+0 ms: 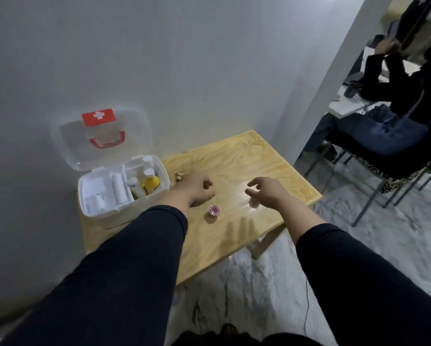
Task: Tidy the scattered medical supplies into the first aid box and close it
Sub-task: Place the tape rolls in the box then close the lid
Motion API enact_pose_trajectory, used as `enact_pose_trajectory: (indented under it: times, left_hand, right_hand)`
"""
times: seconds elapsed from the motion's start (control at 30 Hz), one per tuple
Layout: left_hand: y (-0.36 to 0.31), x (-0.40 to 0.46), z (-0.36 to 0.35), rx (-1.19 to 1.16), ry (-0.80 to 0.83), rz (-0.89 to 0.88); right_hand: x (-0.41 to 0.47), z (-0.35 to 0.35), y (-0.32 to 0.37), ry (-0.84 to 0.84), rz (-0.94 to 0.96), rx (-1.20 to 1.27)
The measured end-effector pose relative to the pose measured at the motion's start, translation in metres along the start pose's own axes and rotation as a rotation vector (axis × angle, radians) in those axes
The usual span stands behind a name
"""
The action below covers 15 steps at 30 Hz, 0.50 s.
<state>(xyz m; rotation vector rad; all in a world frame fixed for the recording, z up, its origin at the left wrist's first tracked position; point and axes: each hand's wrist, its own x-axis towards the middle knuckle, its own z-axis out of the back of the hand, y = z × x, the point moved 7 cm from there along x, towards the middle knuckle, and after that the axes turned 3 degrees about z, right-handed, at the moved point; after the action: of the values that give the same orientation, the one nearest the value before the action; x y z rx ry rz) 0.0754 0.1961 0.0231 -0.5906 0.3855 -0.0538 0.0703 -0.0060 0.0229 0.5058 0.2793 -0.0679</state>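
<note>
A white first aid box [164,176] stands open at the table's left against the wall, its clear lid [102,138] with a red cross label and red handle tipped up. Inside are white rolls and several bottles, one yellow [151,183]. A small pink-topped cup [214,211] sits on the table. My left hand [195,189] hovers just right of the box, fingers loosely curled, holding nothing. My right hand [265,191] hangs open over a second small container [254,202], mostly hidden beneath it. A small brownish item [178,176] lies by the box.
The light wooden table [234,158] stands against a grey wall, above a marbled floor. At the right a seated person [397,101] in dark clothes occupies a chair [384,181] close to the table's corner. A cable runs along the floor.
</note>
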Motion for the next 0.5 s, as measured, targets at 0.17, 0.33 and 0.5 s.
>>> enact_pose_trajectory:
  times: [0.17, 0.33, 0.5]
  left_hand:
    - [0.003, 0.016, -0.033, -0.023, 0.003, 0.088]
    - [0.02, 0.022, -0.054, -0.064, -0.021, 0.2]
    - [0.033, 0.013, -0.06, -0.106, -0.088, 0.27]
  right_hand:
    - [0.021, -0.008, -0.036, -0.014, 0.015, 0.027]
    - [0.039, -0.035, -0.051, -0.004, 0.077, 0.037]
    - [0.049, -0.054, -0.057, -0.023, 0.141, -0.01]
